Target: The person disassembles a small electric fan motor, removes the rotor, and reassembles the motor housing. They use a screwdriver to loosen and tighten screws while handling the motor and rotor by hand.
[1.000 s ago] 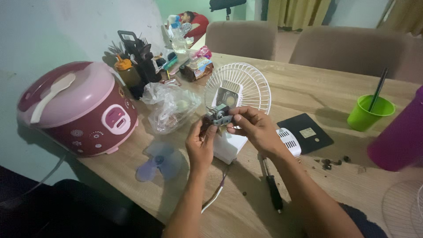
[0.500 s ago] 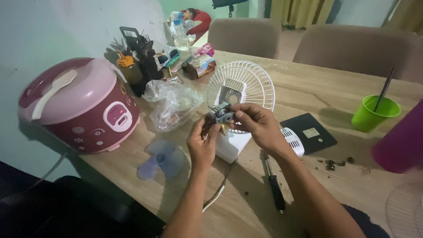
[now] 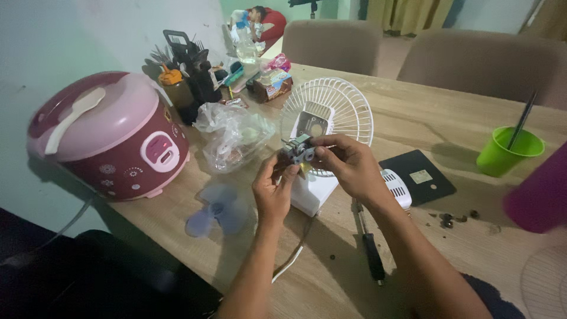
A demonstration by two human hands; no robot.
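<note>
Metal fan motor (image 3: 298,150) pinched between both raised hands

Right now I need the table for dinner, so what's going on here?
A person is holding a small fan motor in both hands, the left hand below it and the right hand gripping it from the side. Behind it stands the white fan grille on its white base. A translucent blue fan blade and a screwdriver lie on the wooden table, with a pink rice cooker at the left.
</note>
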